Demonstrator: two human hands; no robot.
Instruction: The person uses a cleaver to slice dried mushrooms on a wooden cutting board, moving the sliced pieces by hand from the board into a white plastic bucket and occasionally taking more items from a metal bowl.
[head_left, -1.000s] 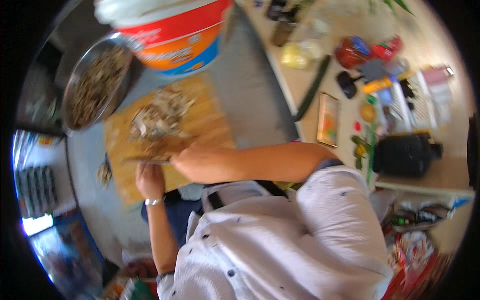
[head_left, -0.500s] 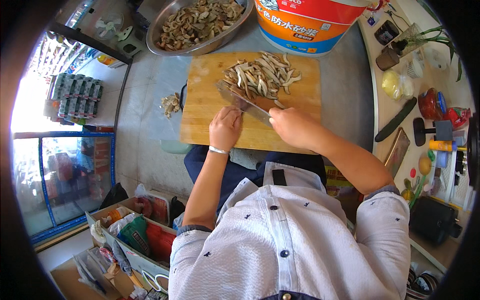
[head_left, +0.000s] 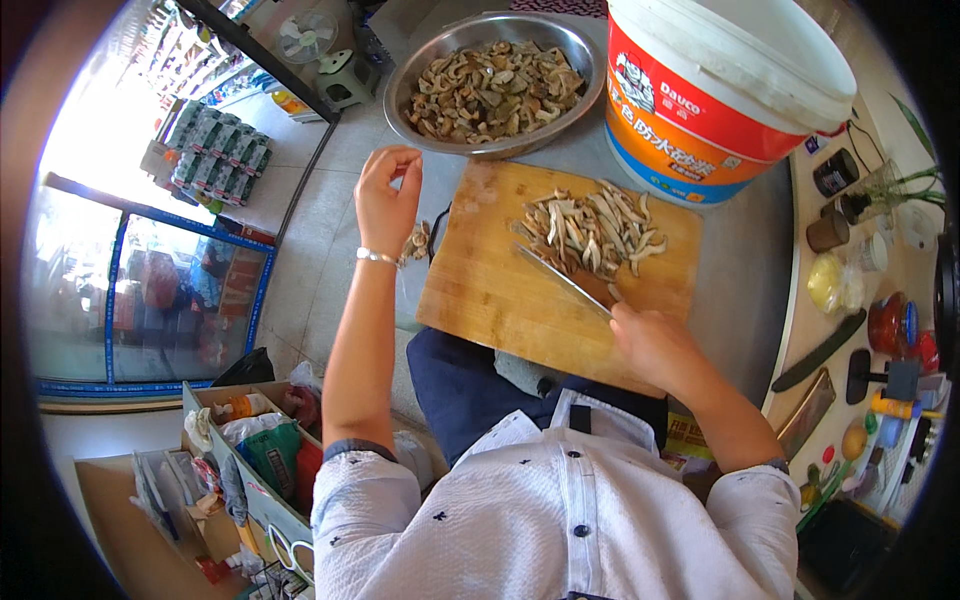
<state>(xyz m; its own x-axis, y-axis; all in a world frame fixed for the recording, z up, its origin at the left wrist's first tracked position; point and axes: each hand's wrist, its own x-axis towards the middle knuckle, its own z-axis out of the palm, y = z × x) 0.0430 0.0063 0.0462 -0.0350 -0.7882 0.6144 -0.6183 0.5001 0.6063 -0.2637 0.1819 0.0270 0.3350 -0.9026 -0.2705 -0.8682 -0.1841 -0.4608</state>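
**Knife at the mushroom pile, left hand lifted clear**

I see my right hand [head_left: 655, 345] wrapped shut around the handle of a long steel knife [head_left: 565, 280], its blade lying flat against the near edge of the pile of pale sliced mushrooms [head_left: 592, 228]. The slices sit at the far right of the rectangular wooden chopping board [head_left: 500, 290], probably pushed there to leave bare wood for cutting. My left hand [head_left: 385, 195] hovers to the left of the board, fingers curled and pinched together; whether anything is between them I cannot tell. Just beside it, off the board's left edge, lies a small heap of mushroom scraps [head_left: 416, 240].

Beyond the board stands a round steel bowl [head_left: 440, 50] full of darker mushroom pieces, within easy reach. To its right is a large white plastic bucket [head_left: 720, 90] with a broad orange band and a blue strip below, printed lettering across both. On the pale worktop [head_left: 800, 300] at far right stand small jars and bottles. At far left, stacked green-and-white packages [head_left: 215, 140] stand behind a blue-framed glass front.
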